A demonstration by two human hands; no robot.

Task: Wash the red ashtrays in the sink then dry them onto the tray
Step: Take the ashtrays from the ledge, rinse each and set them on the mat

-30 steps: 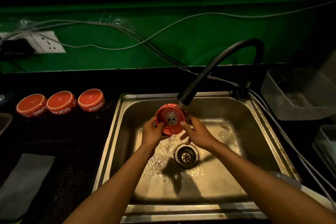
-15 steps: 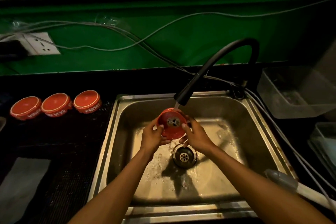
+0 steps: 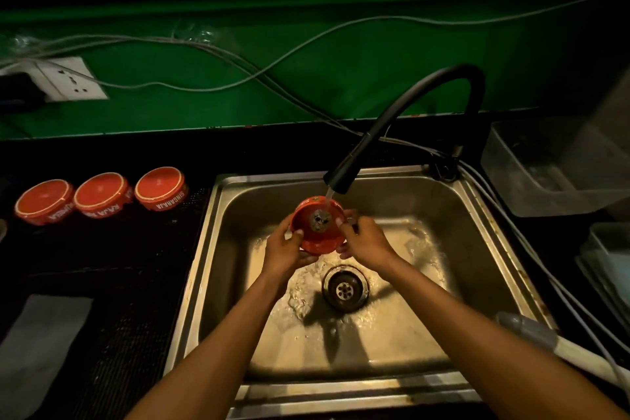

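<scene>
Nearest, two bare forearms reach from the bottom edge over the near rim of the steel sink point(image 3: 358, 395). A grey cloth point(image 3: 37, 351) lies flat on the dark counter at the near left, and a pale handle-like thing point(image 3: 531, 334), too dim to name, rests by the sink's near right corner. In the basin the round drain point(image 3: 345, 288) sits right of centre with water rippling around it.

Above the drain, the left hand point(image 3: 284, 251) and right hand point(image 3: 366, 242) hold a red ashtray point(image 3: 318, 228) between them, tilted so its hollow faces the camera. The left fingers curl around its left edge with the thumb on the rim; the right fingers and thumb curl around its right edge. A grey clump sits in the ashtray's middle. A thin stream of water from the black tap point(image 3: 409, 119) lands on its far rim.

On the left counter, beside the sink's far corner, three more ashtrays point(image 3: 102, 194) stand in a row, touching or nearly so. At the right stands a clear plastic tub point(image 3: 552, 167). Farther back, grey cables point(image 3: 238, 61) trail along the green wall, with a white socket point(image 3: 71, 80) at far left
</scene>
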